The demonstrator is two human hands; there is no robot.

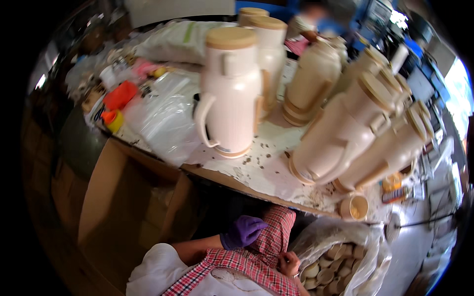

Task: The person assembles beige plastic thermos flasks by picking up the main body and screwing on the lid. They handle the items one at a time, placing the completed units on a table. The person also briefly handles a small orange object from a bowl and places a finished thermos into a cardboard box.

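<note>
In the head view, the left hand (243, 231), in a purple glove, lies low in the picture below the desk (261, 167) edge. Its fingers are curled loosely against a red-and-white checked sleeve (269, 237), touching the cloth; whether it pinches the cloth or only rests there cannot be told. The right hand (289, 263) is bare and sits just below and to the right of the left one, at the cuff of the same checked sleeve. Its fingers are bent in close, and what they hold, if anything, cannot be told.

Just right of the right hand stands a clear plastic bag (340, 261), open at the top and filled with round tan caps (323, 274). To the left of both hands is a brown cardboard box (123, 197), under the desk edge.

Above the hands, well apart from them, the desk carries many cream-coloured flasks with tan lids. The nearest flask (231, 93) stands upright, straight up from the left hand, its handle turned to the left. Up and to the right of the hands stand more flasks (345, 133), crowded together. A small tan cup (354, 207) sits on the desk edge, above the plastic bag. Up and to the left of the hands lie clear plastic wrappings (163, 113) and an orange object (120, 94).
</note>
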